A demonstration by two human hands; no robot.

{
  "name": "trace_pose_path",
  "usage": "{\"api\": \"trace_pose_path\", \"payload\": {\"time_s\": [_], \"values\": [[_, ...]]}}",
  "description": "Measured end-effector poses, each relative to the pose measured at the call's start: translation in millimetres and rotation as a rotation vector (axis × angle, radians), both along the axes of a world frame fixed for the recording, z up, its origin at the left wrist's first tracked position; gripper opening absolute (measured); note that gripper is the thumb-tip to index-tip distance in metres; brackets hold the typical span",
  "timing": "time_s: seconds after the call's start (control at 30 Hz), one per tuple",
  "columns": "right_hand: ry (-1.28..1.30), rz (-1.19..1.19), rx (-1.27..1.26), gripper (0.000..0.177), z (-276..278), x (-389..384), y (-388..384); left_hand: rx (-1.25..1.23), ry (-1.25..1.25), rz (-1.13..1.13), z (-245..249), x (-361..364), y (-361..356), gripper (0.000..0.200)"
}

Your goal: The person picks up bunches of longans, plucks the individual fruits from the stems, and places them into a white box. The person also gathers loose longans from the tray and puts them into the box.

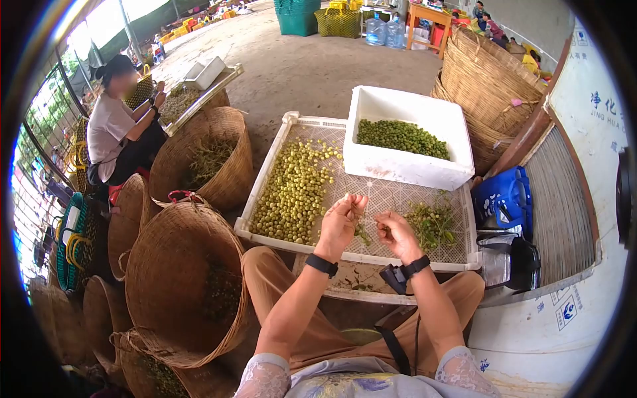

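Observation:
Above the white mesh tray (358,255), my left hand (343,219) has its fingers pinched together, with a small green bit hanging beside it. To its right, my right hand (393,232) is also closed at the fingertips; what it holds is too small to name. Round yellow-green fruits (292,192) cover the tray's left side. Leafy green sprigs (431,223) lie just right of my right hand. At the back of the tray rests a white foam box (411,171) holding smaller green fruits (401,138).
Wicker baskets (182,282) crowd the left, where a person (119,123) sits by another tray (202,99). Tall baskets (488,86) stand at the back right. A blue bag (505,199) and a silver-black bag (507,259) are right of the tray.

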State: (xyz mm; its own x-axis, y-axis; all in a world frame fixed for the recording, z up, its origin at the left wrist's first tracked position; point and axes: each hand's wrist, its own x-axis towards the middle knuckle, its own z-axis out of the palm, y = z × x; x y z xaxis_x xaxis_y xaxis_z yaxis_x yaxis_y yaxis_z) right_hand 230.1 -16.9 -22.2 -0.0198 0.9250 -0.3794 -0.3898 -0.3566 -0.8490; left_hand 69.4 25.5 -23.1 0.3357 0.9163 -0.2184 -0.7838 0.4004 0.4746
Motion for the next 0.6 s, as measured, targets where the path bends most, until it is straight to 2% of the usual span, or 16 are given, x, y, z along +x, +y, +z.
{"api": "trace_pose_path", "payload": {"time_s": [0.07,0.23,0.4,0.47,0.53,0.6], "values": [[0.183,0.01,-0.084,0.01,4,2,-3,0.004,-0.065,-0.004,-1,-2,6,0.013],[0.247,0.14,-0.078,0.013,3,-9,-2,0.018,-0.155,-0.04,4,-1,4,0.015],[0.272,0.218,-0.052,0.014,5,-14,0,0.063,-0.093,-0.115,5,-5,4,0.019],[0.38,0.284,-0.007,0.017,-1,-7,3,0.098,-0.077,-0.128,5,-9,3,0.019],[0.348,0.271,0.024,0.019,-1,-1,4,0.134,-0.064,-0.142,9,-13,1,0.018],[0.315,0.258,0.055,0.021,0,5,4,0.084,0.116,-0.076,13,-16,-1,0.014]]}}
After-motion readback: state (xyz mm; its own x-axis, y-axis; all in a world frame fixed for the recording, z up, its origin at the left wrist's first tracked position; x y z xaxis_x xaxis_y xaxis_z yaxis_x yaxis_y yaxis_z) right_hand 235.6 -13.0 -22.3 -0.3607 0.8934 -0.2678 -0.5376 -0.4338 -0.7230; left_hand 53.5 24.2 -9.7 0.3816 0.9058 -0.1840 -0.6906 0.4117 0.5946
